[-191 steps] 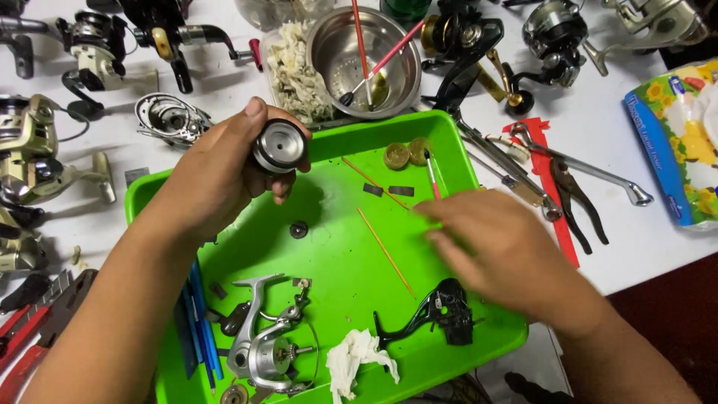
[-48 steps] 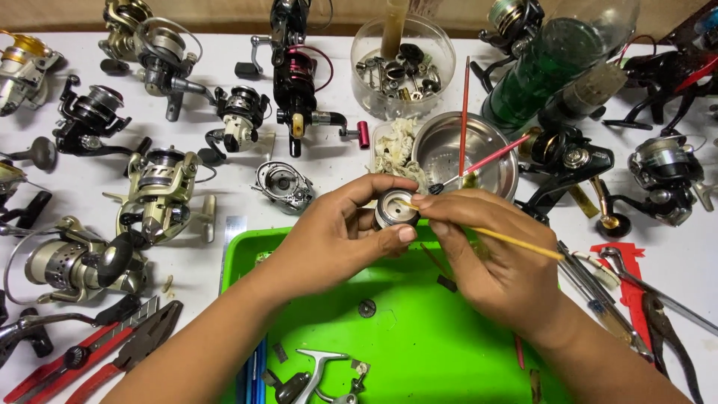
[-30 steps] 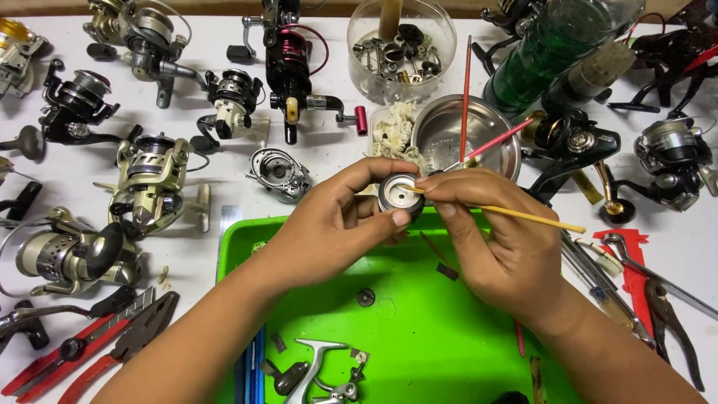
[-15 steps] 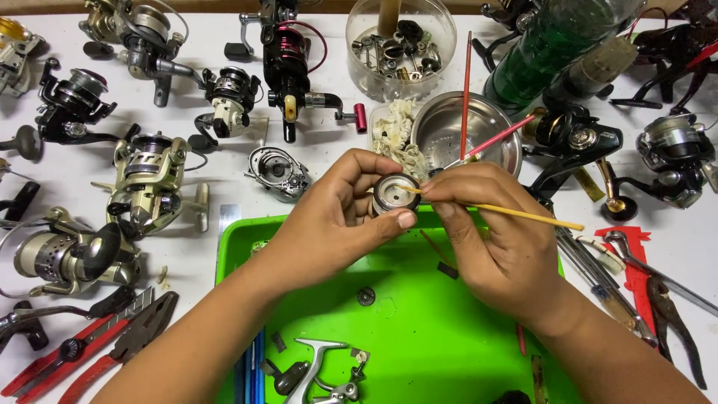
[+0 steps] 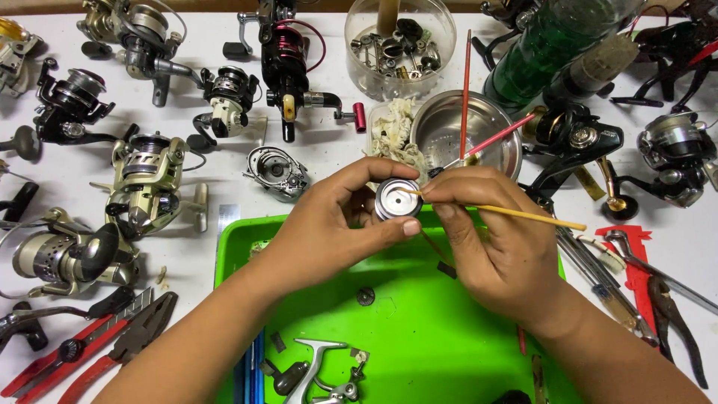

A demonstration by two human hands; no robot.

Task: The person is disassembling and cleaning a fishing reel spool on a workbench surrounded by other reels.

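So the left hand [image 5: 329, 232] is curled around a small round silver metal spool [image 5: 398, 199], thumb under it and fingers over the top, holding it up just above the far edge of the bright green plastic tray [image 5: 419, 344] with the open face toward the camera. The right hand [image 5: 497, 247] is pinching a thin yellow-handled brush [image 5: 516, 215] between thumb and fingertips, like a pencil, and the tip sits right inside the spool's open face. The handle sticks out to the right, over the hand.

Right behind the hands there's a round stainless steel bowl [image 5: 467, 135] with a red stick and a pink stick leaning in it, and a wad of off-white fibrous stuff [image 5: 395, 135] just beside the bowl on its left. Further back is a clear round plastic tub [image 5: 400, 45] full of small metal parts.

In the tray: a small dark washer [image 5: 365, 296] near the middle, and a partly stripped silver reel frame [image 5: 318, 374] at the near edge.

The white table [image 5: 329, 157] is crowded with spinning reels on the left and back, plus red-handled pliers [image 5: 97, 348] at the lower left.
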